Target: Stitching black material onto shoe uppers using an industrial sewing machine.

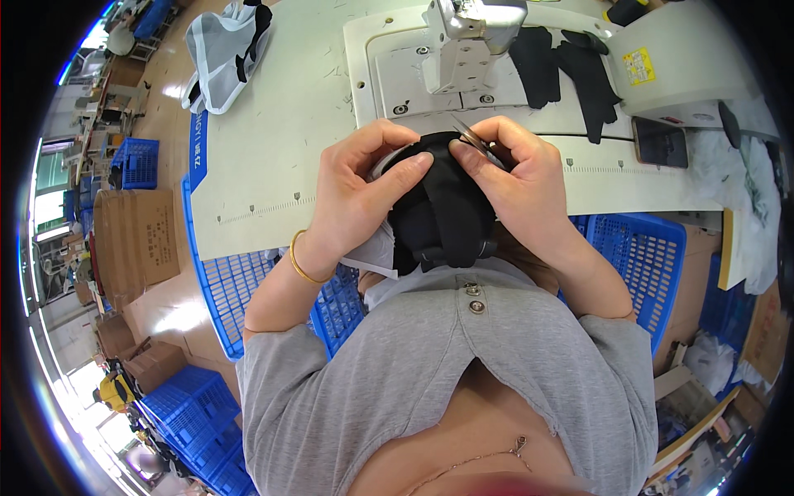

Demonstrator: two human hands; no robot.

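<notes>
grey knit top (463, 364) with two metal snaps fills the near field, forearms rising from it. gold bangle (296, 260) on the left wrist. just above, black fabric piece (442, 211) held in the air in front of the chest, between body and table edge, bunched into a rounded lump with a flat strap running down its middle and a bit of white lining showing at its left side.

left hand (360, 186) curled around the left side of the fabric, thumb pressed flat across the top. right hand (521, 178) closed on the right side, thumb and forefinger pinching small metal snips (473, 136) at the upper edge of the cloth.

judged: light, soft, limp; folds and slumps if not supported on both sides. strap and seamed edge likely the firmest places to grip; loose folds would slide.

beyond: white work table (273, 140), sewing machine head (471, 33), two black cut pieces (562, 70) lying on the bed, dark phone (659, 142) at right, grey-white garment (223, 54) far left. blue plastic crates (637, 256) below the table.
</notes>
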